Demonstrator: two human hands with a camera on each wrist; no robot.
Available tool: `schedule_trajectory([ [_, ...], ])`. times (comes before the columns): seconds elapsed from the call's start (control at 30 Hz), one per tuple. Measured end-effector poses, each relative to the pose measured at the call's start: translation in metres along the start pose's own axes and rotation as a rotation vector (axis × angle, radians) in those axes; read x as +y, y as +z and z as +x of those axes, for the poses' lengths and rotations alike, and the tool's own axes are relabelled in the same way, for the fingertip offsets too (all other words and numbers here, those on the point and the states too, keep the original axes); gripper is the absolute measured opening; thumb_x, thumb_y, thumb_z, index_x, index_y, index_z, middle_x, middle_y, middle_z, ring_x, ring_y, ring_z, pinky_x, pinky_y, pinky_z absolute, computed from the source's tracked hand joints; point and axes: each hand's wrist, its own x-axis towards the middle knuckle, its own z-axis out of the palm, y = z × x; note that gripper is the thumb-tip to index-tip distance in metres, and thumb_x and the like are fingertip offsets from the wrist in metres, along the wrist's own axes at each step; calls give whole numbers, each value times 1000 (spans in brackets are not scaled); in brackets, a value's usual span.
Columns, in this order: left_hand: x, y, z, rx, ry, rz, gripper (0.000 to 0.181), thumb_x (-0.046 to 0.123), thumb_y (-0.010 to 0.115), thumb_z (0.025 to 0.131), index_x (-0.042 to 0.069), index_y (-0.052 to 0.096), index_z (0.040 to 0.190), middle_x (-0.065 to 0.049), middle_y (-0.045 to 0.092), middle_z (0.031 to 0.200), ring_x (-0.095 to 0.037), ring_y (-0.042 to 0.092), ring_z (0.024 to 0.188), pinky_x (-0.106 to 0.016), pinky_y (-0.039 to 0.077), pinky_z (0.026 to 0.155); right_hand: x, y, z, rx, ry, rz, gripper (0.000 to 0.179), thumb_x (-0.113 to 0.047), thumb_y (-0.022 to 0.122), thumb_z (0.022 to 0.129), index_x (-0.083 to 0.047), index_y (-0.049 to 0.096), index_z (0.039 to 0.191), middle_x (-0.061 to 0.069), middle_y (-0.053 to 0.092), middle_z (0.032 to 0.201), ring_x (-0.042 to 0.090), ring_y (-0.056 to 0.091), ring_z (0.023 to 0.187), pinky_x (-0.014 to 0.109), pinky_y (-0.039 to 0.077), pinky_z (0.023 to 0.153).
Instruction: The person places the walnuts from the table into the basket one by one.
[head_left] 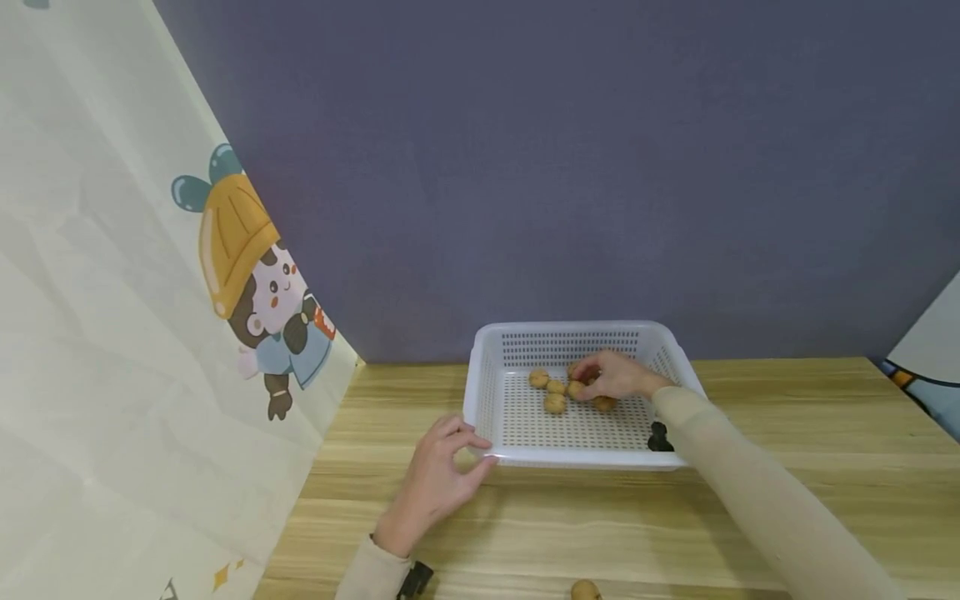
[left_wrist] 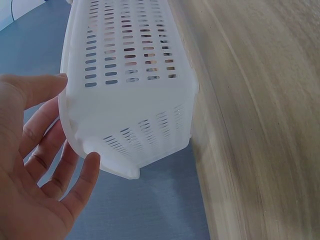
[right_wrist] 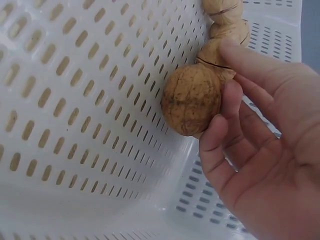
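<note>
A white perforated plastic basket stands on the wooden table, with several walnuts inside it. My right hand reaches into the basket. Between its thumb and fingers it pinches a walnut; the fingers partly cover it. Another walnut lies right beside that one, near the fingertips. At the basket's near left corner, my left hand holds the rim. In the left wrist view, the thumb of the left hand is at the rim's outer side and the other fingers pass behind it.
One more walnut lies on the wooden table at the bottom edge of the head view. A dark blue-grey wall rises behind the basket. A pale sheet with a cartoon figure hangs at left.
</note>
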Motion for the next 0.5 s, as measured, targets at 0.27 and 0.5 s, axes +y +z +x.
schedule_trajectory([
  [0.27,-1,2,-2,-9,-12,-4,21,18,93,77,15,81,94,7,70,98,-12,65,101,-33,60,92,-15,-13,-9,-58,-35,-72,47,-26,84,92,-2,72,131,16,74,128,35,68,119,56,56,105],
  [0.5,-2,1,-1,5,-13,-5,21,18,94,77,15,81,94,7,69,97,-11,65,100,-32,60,92,-61,-45,-32,-60,-136,-103,46,-22,76,98,-1,66,137,21,70,135,34,70,118,51,60,99],
])
